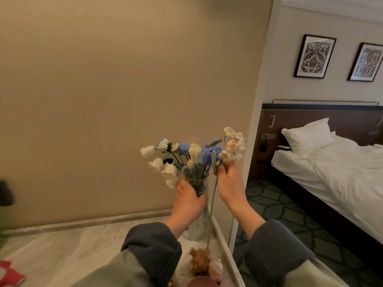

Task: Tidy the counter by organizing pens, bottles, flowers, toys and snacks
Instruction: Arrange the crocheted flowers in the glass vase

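Glass vase (199, 188) holds crochet flowers (186, 155), left hand (189, 198) gripping

Soft, warm, dimmish light fills my view, brighter over the bed (331, 172). The wall (103, 90) shades darker toward its top. Straight lines bow at the frame's edges, and the counter (62, 245) near me blurs.

Person is wearing a two-layer top on both arms. Outer layer: pale sage-green sleeves, smooth and slightly shiny, showing at the bottom of the view. Inner layer: dark slate-grey soft knit or fleece cuffs, wide and loose, folding back over the green at each forearm. Left hand (187, 200) and right hand (228, 182) are showing bare, wrists uncovered; no rings, watch or gloves are showing.
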A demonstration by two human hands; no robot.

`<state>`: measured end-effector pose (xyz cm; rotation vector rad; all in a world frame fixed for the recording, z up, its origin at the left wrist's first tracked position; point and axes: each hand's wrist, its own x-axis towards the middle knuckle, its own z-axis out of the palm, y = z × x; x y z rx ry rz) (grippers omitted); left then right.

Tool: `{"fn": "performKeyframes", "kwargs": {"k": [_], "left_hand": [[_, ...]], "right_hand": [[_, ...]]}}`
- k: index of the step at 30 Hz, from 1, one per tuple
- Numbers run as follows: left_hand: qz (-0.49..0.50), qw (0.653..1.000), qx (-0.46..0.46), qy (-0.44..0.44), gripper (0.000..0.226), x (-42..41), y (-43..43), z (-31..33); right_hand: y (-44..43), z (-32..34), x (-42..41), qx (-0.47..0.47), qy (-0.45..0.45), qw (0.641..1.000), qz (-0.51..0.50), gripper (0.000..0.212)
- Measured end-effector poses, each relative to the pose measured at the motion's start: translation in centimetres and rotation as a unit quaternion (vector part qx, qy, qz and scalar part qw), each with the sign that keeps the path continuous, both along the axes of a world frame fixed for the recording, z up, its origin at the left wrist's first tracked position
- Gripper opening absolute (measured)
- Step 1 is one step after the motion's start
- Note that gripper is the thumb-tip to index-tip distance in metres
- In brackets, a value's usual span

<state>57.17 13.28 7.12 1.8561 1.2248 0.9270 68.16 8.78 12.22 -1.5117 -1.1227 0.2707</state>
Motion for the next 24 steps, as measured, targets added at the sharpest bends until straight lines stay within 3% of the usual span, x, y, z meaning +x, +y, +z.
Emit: {"fn": "performKeyframes", "kwargs": {"k": [7,14,17,24], "left_hand": [[0.003,0.997,0.015,-0.077,0.091,0.3,2.1,0.1],[-0.039,0.977,0.07,-0.2,0.07,0.3,4.8,1.6],[-0.043,0.978,0.078,-0.191,0.054,0.6,5.4,2.3],[-0.009,0.974,0.067,-0.217,0.051,0.5,5.9,1.6]], "right_hand": [[1.6,0.6,-0.6,-0.028,0.088,0.989,0.113,0.02],[3.0,0.6,-0.4,-0.031,0.089,0.99,0.109,0.017],[3.4,1.2,-0.3,-0.025,0.094,0.988,0.116,0.017],[3.5,1.4,0.3,-0.038,0.071,0.984,0.162,0.016]]}}
